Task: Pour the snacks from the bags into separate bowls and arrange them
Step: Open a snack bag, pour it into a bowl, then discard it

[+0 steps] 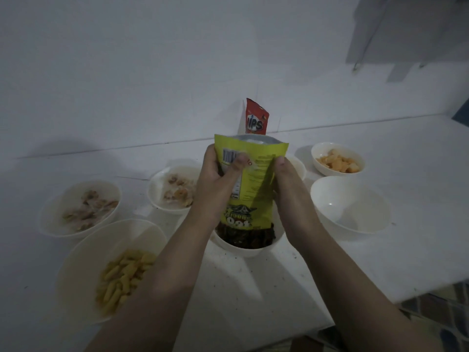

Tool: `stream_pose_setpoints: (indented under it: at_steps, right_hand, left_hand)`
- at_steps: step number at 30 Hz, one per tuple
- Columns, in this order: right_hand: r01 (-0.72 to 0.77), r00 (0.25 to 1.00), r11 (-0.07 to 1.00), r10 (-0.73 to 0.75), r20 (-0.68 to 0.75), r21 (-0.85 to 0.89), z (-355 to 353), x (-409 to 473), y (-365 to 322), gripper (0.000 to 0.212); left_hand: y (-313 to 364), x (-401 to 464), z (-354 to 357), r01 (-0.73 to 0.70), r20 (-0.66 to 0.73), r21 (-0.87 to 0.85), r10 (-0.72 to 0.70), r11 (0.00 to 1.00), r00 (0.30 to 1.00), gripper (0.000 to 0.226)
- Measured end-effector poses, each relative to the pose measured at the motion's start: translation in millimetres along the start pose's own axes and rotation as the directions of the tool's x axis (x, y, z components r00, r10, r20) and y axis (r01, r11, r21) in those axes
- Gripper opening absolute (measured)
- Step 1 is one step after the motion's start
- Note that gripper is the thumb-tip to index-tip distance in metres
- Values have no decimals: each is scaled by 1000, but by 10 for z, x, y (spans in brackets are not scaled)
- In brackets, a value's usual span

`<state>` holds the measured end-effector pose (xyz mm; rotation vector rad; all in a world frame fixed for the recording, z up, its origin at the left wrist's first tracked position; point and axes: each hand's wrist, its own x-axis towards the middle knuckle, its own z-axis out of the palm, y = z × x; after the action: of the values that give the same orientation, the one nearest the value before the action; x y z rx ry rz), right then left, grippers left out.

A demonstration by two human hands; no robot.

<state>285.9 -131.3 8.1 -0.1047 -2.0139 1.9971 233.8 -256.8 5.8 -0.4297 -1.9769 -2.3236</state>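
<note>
A yellow-green snack bag (250, 179) hangs upside down over a white bowl (247, 248). Dark snack pieces (245, 236) spill from its mouth into that bowl. My left hand (219, 171) grips the bag's left side, thumb across the barcode. My right hand (285, 176) pinches its right edge. A red chips bag (255, 118) stands upright behind, against the wall. An empty white bowl (350, 207) sits to the right. The bowl under the bag is partly hidden by my forearms.
On the white counter (380, 262) stand bowls of yellow puffs (111, 268), pale brown snacks (81, 207), mixed pale snacks (175, 189) and orange cubes (337, 158). Another bowl (298, 165) peeks out behind my right hand. The counter's edge drops off at the right front.
</note>
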Motion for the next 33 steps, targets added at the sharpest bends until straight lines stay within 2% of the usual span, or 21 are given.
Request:
stream_pose_setpoints:
  at_steps: [3, 6, 11, 15, 20, 23, 25, 28, 33]
  right_hand:
    - [30, 998, 998, -28, -50, 52, 0, -1, -76, 33]
    - [51, 999, 995, -51, -1, 90, 33, 21, -179, 29]
    - [106, 992, 986, -96, -80, 131, 41, 107, -230, 28]
    - [85, 996, 988, -86, 5, 125, 79, 83, -171, 29]
    - [125, 990, 974, -109, -88, 190, 46, 138, -159, 19]
    - [132, 983, 967, -100, -154, 216, 11, 158, -155, 7]
    - [146, 978, 955, -100, -180, 259, -22, 180, -183, 8]
    - [182, 970, 943, -125, -209, 279, -82, 231, -240, 5]
    - [192, 965, 929, -122, -230, 316, -114, 269, -267, 4]
  left_hand:
    - [41, 36, 46, -17, -7, -24, 17, 1000, 1000, 41]
    - [61, 51, 55, -31, -1, -42, 31, 999, 1000, 44]
    - [78, 82, 34, -33, -11, -57, 32, 998, 999, 36]
    - [72, 75, 33, -47, -23, -63, 45, 997, 999, 30]
    - [33, 57, 29, 1, -25, -161, -5, 987, 1000, 31]
    - [5, 69, -50, -46, -80, -106, 38, 993, 996, 23]
    - [-30, 56, -100, -43, -6, -36, 43, 998, 999, 22]
    - [-124, 13, -160, 13, 158, 84, -26, 996, 987, 25]
    - [-258, -5, -258, 120, 236, 190, -164, 974, 958, 38]
